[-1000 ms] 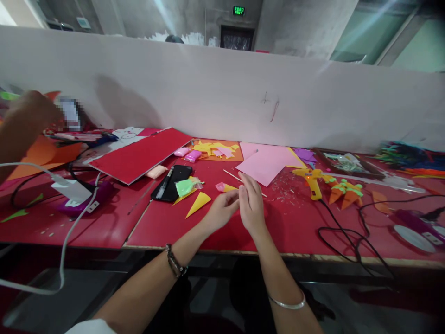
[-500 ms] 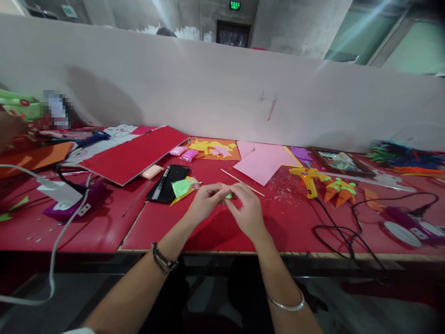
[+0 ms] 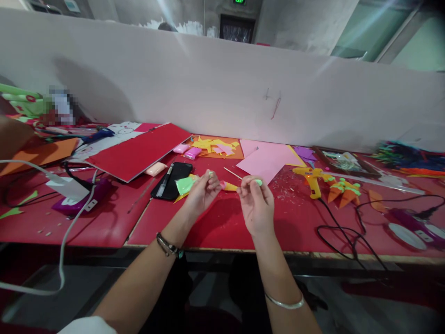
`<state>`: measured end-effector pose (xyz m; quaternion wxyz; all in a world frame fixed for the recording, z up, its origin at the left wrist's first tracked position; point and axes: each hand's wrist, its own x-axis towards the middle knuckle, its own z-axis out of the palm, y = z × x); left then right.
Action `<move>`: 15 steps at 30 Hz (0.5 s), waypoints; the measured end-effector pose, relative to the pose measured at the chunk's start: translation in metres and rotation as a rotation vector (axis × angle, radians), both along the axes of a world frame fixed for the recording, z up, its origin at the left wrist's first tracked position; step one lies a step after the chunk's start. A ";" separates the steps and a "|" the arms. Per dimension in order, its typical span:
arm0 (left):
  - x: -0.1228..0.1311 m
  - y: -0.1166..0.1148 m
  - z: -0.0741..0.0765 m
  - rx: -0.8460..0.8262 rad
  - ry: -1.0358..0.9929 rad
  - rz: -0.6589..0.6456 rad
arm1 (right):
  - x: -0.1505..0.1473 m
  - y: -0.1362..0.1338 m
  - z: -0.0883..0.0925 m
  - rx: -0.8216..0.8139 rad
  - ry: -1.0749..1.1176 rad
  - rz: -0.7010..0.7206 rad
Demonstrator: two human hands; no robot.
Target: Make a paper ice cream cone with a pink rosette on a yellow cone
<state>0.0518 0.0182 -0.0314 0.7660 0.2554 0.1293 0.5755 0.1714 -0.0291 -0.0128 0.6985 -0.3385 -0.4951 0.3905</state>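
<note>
Over the red tabletop my two hands are apart, both with fingers closed. My right hand [image 3: 256, 206] pinches a small light green lump of modelling clay [image 3: 258, 183] at its fingertips. A smaller green bit of modelling clay [image 3: 210, 174] shows at the fingertips of my left hand [image 3: 203, 194]. Between the hands, a yellow paper cone [image 3: 231, 187] with a pink end lies on the table, partly hidden. Just left of my left hand, a bag of green clay [image 3: 185, 185] rests against a black phone [image 3: 177, 176] with a pen [image 3: 164, 181] on it.
A yellow glue gun [image 3: 311, 180] and orange cones with green tops [image 3: 344, 191] stand at right, near a black cable [image 3: 325, 218]. Pink paper [image 3: 266, 162] and a red board [image 3: 139, 153] lie behind. Left, there is a purple power strip [image 3: 85, 197]; another person's arm [image 3: 14, 137] enters the edge.
My hands were together around the green clay; now they have separated, right hand with the lump, left with a small bit. The yellow cone now shows between them. The view has shifted slightly.
</note>
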 end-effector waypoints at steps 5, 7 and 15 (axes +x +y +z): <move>-0.009 0.005 0.001 -0.011 0.059 0.006 | -0.001 0.008 -0.008 -0.219 0.133 0.217; -0.006 0.004 -0.001 -0.019 0.071 -0.023 | -0.001 0.012 -0.014 -0.298 0.212 0.271; -0.001 0.005 -0.006 -0.150 0.173 0.118 | 0.005 0.018 -0.025 -0.325 0.274 0.289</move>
